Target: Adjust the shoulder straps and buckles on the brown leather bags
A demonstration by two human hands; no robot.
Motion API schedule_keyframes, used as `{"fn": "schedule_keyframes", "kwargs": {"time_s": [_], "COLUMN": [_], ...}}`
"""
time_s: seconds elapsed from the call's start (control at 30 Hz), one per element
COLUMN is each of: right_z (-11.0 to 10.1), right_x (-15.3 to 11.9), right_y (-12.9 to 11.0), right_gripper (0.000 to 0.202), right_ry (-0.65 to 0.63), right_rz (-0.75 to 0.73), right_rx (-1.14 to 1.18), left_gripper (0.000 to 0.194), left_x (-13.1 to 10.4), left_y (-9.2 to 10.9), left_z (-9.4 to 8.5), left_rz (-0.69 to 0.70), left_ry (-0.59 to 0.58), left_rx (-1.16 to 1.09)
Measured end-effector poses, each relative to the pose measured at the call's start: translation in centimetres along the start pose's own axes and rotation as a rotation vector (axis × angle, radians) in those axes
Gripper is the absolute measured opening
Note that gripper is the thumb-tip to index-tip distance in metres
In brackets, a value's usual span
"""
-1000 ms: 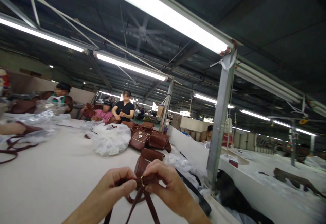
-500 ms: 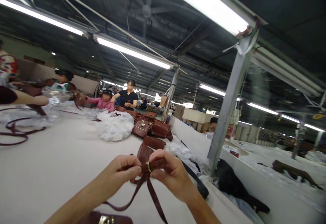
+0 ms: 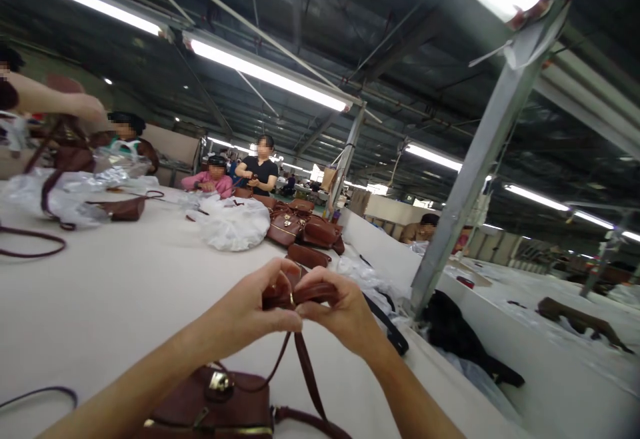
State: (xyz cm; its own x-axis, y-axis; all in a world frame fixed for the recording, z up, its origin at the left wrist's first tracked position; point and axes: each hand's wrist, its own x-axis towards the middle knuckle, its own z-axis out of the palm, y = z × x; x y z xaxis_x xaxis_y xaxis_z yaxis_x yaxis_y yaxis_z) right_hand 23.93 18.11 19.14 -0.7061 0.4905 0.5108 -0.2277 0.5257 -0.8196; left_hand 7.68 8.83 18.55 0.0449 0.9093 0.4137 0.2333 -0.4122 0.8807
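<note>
My left hand (image 3: 265, 299) and my right hand (image 3: 333, 299) meet above the table, both closed on a brown leather strap (image 3: 307, 369). A small gold-coloured ring or buckle shows between the fingertips. The strap hangs in two lengths below my hands. Under my left forearm lies a brown handbag (image 3: 235, 399) with a gold-coloured clasp and zip, partly hidden by the arm. Just behind my fingers is another brown bag (image 3: 307, 256), partly covered by them.
Several brown bags (image 3: 287, 222) and white wrapping (image 3: 235, 224) lie farther back on the white table (image 3: 150, 292). A metal post (image 3: 475, 152) and dark cloth (image 3: 450, 326) are at right. People stand and sit beyond; a person's arm (image 3: 55, 96) reaches in at left.
The view has tilted down, showing more of the near handbag. My left fingers have curled farther round the strap near the ring. At left, a person's arm has risen with a brown bag.
</note>
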Motion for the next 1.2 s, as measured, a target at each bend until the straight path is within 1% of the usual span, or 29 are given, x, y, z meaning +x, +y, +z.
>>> {"fn": "schedule_keyframes", "kwargs": {"time_s": [0.07,0.13,0.2,0.27,0.33,0.4,0.5,0.6,0.73,0.77,0.87,0.9,0.93,0.97,1.0,1.03,1.07,1.1,1.13,1.2], "right_z": [0.0,-0.3,-0.7,-1.2,-1.5,-1.3,-0.3,0.1,-0.6,-0.6,0.7,1.5,2.2,2.9,3.4,3.7,3.9,3.9,3.9,3.9], "right_x": [0.5,1.0,1.1,1.1,0.9,0.8,0.9,1.2,1.5,1.6,1.8,1.9,1.9,1.9,1.9,1.8,1.7,1.6,1.5,1.4], "right_y": [-0.5,-1.1,-1.6,-1.8,-1.6,-1.1,0.0,0.4,-0.4,-0.5,-0.3,0.0,0.3,0.7,1.2,1.6,2.0,2.4,2.8,3.7], "right_gripper": [0.029,0.025,0.022,0.026,0.030,0.027,0.026,0.028,0.025,0.026,0.031,0.034,0.037,0.040,0.043,0.047,0.051,0.054,0.059,0.066], "right_ry": [0.039,0.073,0.090,0.129,0.138,0.097,0.013,-0.039,0.052,0.058,0.036,0.049,0.075,0.099,0.110,0.098,0.055,-0.007,-0.082,-0.215], "right_rz": [-0.022,-0.077,-0.110,-0.122,-0.113,-0.100,-0.084,-0.082,-0.100,-0.085,-0.027,-0.013,-0.002,0.016,0.048,0.095,0.153,0.218,0.281,0.350], "right_rx": [0.006,0.015,0.029,0.058,0.075,0.078,0.086,0.121,0.118,0.116,0.117,0.120,0.118,0.113,0.111,0.119,0.146,0.194,0.255,0.338], "left_gripper": [0.041,0.035,0.029,0.019,0.020,0.022,0.021,0.019,0.015,0.023,0.071,0.080,0.081,0.073,0.058,0.042,0.030,0.024,0.023,0.031], "left_x": [0.4,0.8,0.9,0.6,0.2,-0.2,-0.3,-0.6,-1.1,-1.2,-1.1,-1.0,-0.9,-0.7,-0.6,-0.5,-0.4,-0.3,-0.3,-0.3], "left_y": [1.1,2.2,2.7,2.2,1.0,-0.5,-1.8,-2.1,-2.3,-2.4,-2.4,-2.4,-2.3,-2.2,-2.3,-2.5,-2.8,-3.2,-3.7,-4.7], "left_z": [-0.4,-0.9,-1.7,-2.7,-3.6,-4.1,-4.2,-4.1,-4.3,-4.2,-3.0,-2.5,-2.1,-1.8,-1.6,-1.6,-1.7,-2.0,-2.3,-2.8], "left_rz": [0.020,0.069,0.091,0.051,-0.031,-0.075,-0.061,-0.039,-0.023,-0.017,0.029,0.055,0.081,0.105,0.123,0.136,0.138,0.131,0.120,0.097], "left_ry": [-0.043,-0.076,-0.106,-0.131,-0.119,-0.081,-0.049,-0.054,-0.043,-0.030,0.032,0.063,0.092,0.119,0.138,0.152,0.159,0.162,0.173,0.239], "left_rx": [0.060,0.084,0.109,0.163,0.184,0.133,0.093,0.067,-0.074,-0.121,-0.177,-0.153,-0.108,-0.055,-0.012,0.004,-0.012,-0.052,-0.110,-0.253]}}
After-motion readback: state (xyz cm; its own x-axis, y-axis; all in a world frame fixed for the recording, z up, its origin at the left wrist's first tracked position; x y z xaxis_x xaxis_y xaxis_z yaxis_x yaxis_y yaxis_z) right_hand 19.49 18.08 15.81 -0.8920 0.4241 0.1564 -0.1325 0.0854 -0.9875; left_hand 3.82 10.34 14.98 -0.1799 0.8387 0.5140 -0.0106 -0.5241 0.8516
